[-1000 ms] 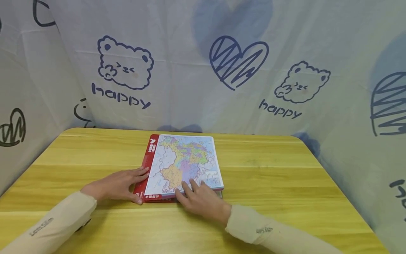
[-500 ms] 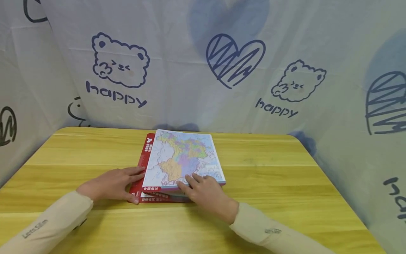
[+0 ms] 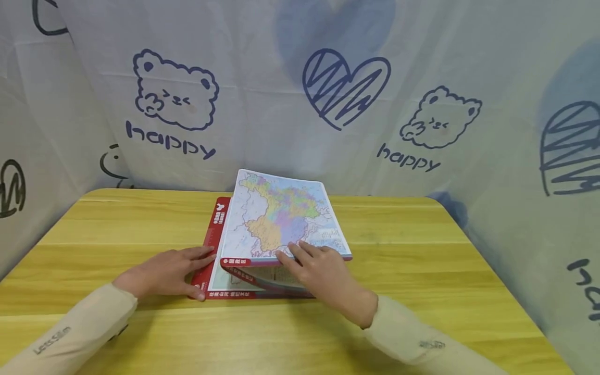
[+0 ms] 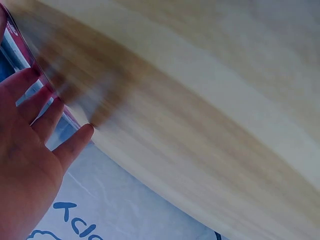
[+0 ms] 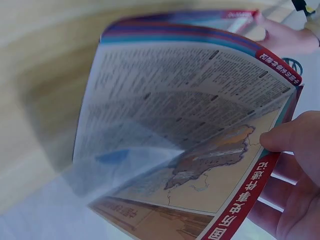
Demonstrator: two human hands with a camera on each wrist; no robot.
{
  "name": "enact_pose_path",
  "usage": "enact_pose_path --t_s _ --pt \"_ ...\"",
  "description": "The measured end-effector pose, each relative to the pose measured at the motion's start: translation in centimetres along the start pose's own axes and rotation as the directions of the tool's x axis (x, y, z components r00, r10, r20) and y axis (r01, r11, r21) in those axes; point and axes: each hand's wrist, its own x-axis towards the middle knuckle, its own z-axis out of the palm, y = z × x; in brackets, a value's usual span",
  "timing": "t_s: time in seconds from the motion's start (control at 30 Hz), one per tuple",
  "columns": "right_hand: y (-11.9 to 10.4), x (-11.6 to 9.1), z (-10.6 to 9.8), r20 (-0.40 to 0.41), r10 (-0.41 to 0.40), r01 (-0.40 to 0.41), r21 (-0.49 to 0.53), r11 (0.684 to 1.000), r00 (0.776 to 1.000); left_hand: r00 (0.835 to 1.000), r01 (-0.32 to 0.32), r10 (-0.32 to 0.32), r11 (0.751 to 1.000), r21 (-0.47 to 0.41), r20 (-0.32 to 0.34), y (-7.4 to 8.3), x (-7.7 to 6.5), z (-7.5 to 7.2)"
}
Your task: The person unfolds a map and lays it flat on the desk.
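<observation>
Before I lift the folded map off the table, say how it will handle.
The folded map looks thin, so probably bendy: its panels curve in the right-wrist view. It may fan open, since gaps show between them.

We see bare tabletop (image 3: 412, 260) to pass over on the right of the folded map (image 3: 281, 224), and more between the two forearms and left of the left hand (image 3: 166, 271), which blocks the red left margin with its fingers. Behind the map, the fabric backdrop (image 3: 262, 130) rises just past the table's far edge, so we have little depth there. Under the raised top panel a wedge opens toward us, though a sagging middle sheet (image 3: 262, 278) divides it and the right hand (image 3: 328, 276) bars its right end.
</observation>
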Motion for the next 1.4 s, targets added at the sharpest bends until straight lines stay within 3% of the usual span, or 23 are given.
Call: enact_pose_path --t_s 0.3,0.87,1.13,1.4 --pt "2.5 -0.2 -0.9 -0.121 0.048 -0.047 0.012 0.999 0.992 1.000 0.006 -0.006 1.000 0.000 0.003 0.1 0.3 0.1" --pt "7.8 -1.1 -4.6 0.020 0.120 -0.120 0.032 0.992 0.993 1.000 0.009 -0.010 1.000 -0.016 -0.011 -0.1 -0.5 0.6" --pt "9.6 -2.0 -5.4 0.012 0.156 -0.156 0.030 0.987 0.988 0.999 -0.020 0.022 0.998 0.057 -0.041 -0.3 -0.9 0.8" --pt "10.7 -3.0 -6.4 0.048 0.159 -0.159 0.012 0.987 0.986 0.998 -0.013 0.016 0.999 0.046 -0.061 -0.3 -1.2 0.9"
